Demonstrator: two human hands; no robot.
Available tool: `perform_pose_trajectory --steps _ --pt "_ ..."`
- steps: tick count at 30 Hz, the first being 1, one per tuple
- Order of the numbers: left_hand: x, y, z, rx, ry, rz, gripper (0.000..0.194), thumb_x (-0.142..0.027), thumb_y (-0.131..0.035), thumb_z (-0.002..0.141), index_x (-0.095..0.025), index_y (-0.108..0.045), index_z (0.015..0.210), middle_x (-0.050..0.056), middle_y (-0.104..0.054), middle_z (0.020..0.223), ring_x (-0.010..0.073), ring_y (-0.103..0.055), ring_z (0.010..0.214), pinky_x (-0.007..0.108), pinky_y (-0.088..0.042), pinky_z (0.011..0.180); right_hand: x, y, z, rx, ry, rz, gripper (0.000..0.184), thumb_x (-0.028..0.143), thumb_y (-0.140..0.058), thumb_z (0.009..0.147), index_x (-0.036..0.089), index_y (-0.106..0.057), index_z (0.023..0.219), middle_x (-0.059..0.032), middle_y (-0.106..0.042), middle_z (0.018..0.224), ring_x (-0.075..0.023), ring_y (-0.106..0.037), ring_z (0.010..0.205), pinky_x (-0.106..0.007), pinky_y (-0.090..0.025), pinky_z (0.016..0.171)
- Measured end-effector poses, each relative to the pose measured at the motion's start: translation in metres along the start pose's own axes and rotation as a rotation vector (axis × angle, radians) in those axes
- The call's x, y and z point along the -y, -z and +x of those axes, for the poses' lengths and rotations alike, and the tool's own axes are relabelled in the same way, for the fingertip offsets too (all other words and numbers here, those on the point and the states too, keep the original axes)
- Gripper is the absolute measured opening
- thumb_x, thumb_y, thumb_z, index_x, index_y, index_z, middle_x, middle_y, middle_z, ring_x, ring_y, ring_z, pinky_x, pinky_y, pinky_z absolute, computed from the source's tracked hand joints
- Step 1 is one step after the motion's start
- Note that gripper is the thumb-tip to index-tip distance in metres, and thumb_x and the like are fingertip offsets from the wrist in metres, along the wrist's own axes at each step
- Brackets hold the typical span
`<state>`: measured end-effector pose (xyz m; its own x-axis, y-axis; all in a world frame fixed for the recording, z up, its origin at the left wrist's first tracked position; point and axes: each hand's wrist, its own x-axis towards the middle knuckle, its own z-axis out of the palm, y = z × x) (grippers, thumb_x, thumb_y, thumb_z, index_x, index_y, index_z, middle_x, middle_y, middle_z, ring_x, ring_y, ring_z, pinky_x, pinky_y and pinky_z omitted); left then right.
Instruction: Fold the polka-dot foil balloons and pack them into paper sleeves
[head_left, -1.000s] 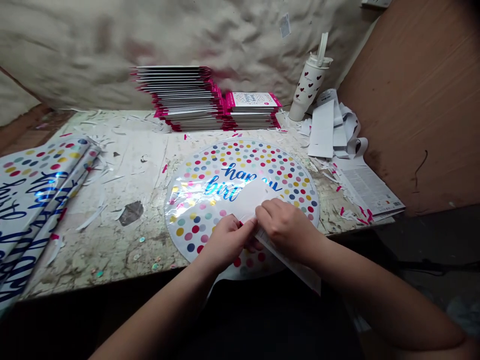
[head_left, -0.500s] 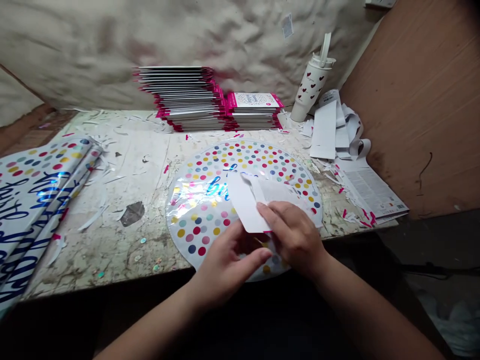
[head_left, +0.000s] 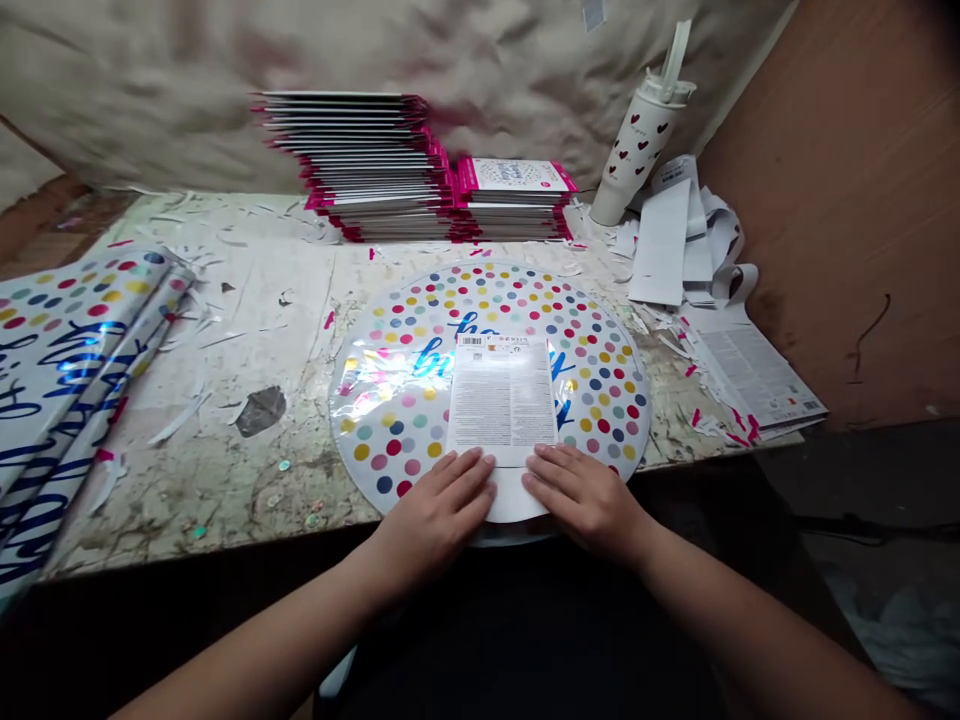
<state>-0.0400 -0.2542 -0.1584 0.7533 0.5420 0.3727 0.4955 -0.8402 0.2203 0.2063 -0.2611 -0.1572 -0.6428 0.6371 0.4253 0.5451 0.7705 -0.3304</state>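
A white cardboard envelope [head_left: 502,405] printed with small text and a barcode lies flat, print side up, on a round foil balloon [head_left: 607,350] with coloured dots and blue lettering. Its plain white flap [head_left: 511,495] points toward me. My left hand [head_left: 442,505] rests with fingers stretched out on the left side of the flap. On the flap's right side lie the outstretched fingers of my right hand [head_left: 589,502]. Part of the balloon's lettering is covered by the envelope, and its near edge hangs over the table edge.
Stacked pink-edged envelopes [head_left: 375,170] stand at the back beside a lower stack [head_left: 517,205]. A white tumbler with hearts [head_left: 637,150] is at the back right, near paper strips [head_left: 660,250] and a printed sheet [head_left: 750,370]. Folded dotted foil [head_left: 67,370] lies left. Scraps litter the worktable [head_left: 255,270].
The envelope, earlier held tilted in my right hand with its white side showing, now lies flat with print up. Both hands have come down onto its flap, fingers straightened.
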Motion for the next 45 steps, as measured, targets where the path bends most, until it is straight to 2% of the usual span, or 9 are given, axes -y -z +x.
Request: perform_pose_trajectory --steps 6,10,24,26,30,34,38,41,45 --pt "0.003 0.011 0.023 0.036 0.317 -0.237 0.012 -0.023 -0.049 0.086 -0.020 -0.060 0.090 0.006 -0.067 0.092 0.0213 -0.061 0.091 0.037 -0.049 0.079 -0.001 0.007 0.018 0.024 -0.331 0.085 0.013 0.025 -0.052 0.084 0.020 -0.061 0.077 -0.0071 -0.063 0.089 -0.0217 -0.057 0.087 -0.039 -0.046 0.078" --pt "0.008 0.012 0.043 0.045 0.547 -0.248 0.013 -0.026 -0.055 0.081 -0.021 -0.056 0.093 0.004 -0.060 0.085 0.0205 -0.057 0.081 0.035 -0.048 0.072 -0.008 0.009 0.039 0.038 -0.561 0.092 0.006 0.023 -0.057 0.080 0.019 -0.054 0.084 -0.0037 -0.058 0.079 -0.0195 -0.052 0.079 -0.034 -0.044 0.072" --pt "0.013 0.008 0.016 0.073 0.111 0.100 0.037 -0.010 -0.039 0.085 -0.013 -0.059 0.116 0.013 -0.060 0.116 0.0251 -0.052 0.101 0.042 -0.045 0.088 -0.031 0.027 0.055 0.304 -0.822 0.036 0.013 0.031 -0.064 0.071 0.021 -0.057 0.073 -0.0015 -0.061 0.081 -0.0178 -0.057 0.074 -0.029 -0.044 0.060" --pt "0.011 0.008 0.013 0.142 0.111 0.128 0.041 -0.014 -0.040 0.085 -0.013 -0.053 0.124 0.012 -0.054 0.126 0.0284 -0.047 0.113 0.044 -0.040 0.095 -0.029 0.025 0.054 0.251 -0.745 -0.044 0.023 0.030 -0.063 0.074 0.023 -0.059 0.095 -0.0049 -0.062 0.100 -0.0223 -0.058 0.091 -0.035 -0.047 0.071" --pt "0.009 0.012 -0.010 0.231 0.138 0.189 0.060 -0.038 -0.042 0.087 -0.011 -0.030 0.139 0.012 -0.033 0.144 0.0313 -0.026 0.132 0.048 -0.021 0.107 -0.018 0.015 0.026 0.333 -0.234 -0.095 0.050 0.032 -0.053 0.084 0.024 -0.041 0.132 -0.0070 -0.042 0.139 -0.0273 -0.036 0.128 -0.052 -0.031 0.102" --pt "0.003 0.034 -0.034 0.085 0.311 0.163 0.049 -0.040 -0.050 0.084 -0.014 -0.051 0.126 0.014 -0.050 0.131 0.0323 -0.040 0.124 0.048 -0.025 0.104 0.002 0.009 -0.021 0.270 -0.019 -0.133 0.050 0.020 -0.045 0.088 0.014 -0.034 0.137 -0.0105 -0.045 0.136 -0.0259 -0.035 0.129 -0.053 -0.029 0.104" --pt "-0.015 0.054 -0.022 0.092 0.722 -0.470 0.025 -0.034 -0.050 0.086 -0.018 -0.068 0.080 0.007 -0.068 0.079 0.0187 -0.062 0.074 0.031 -0.048 0.072 0.020 0.020 -0.029 0.017 0.088 -0.161 0.040 0.005 -0.041 0.086 0.007 -0.050 0.124 -0.0133 -0.060 0.119 -0.0227 -0.049 0.120 -0.042 -0.043 0.098" --pt "-0.027 0.048 0.009 0.162 1.047 -1.314 0.023 -0.038 -0.054 0.084 -0.017 -0.065 0.085 0.004 -0.066 0.077 0.0115 -0.059 0.062 0.021 -0.045 0.055 0.030 0.030 -0.001 -0.081 0.105 -0.244 0.032 0.004 -0.045 0.084 0.004 -0.059 0.113 -0.0144 -0.064 0.111 -0.0248 -0.057 0.109 -0.040 -0.050 0.091" --pt "-0.028 0.031 0.038 -0.200 1.349 -1.783 0.011 -0.025 -0.065 0.077 -0.015 -0.061 0.081 0.001 -0.063 0.073 0.0092 -0.060 0.064 0.017 -0.046 0.054 0.039 0.029 0.031 -0.125 0.114 -0.355 0.027 0.005 -0.047 0.083 0.004 -0.063 0.105 -0.0147 -0.068 0.103 -0.0271 -0.063 0.097 -0.040 -0.055 0.080"
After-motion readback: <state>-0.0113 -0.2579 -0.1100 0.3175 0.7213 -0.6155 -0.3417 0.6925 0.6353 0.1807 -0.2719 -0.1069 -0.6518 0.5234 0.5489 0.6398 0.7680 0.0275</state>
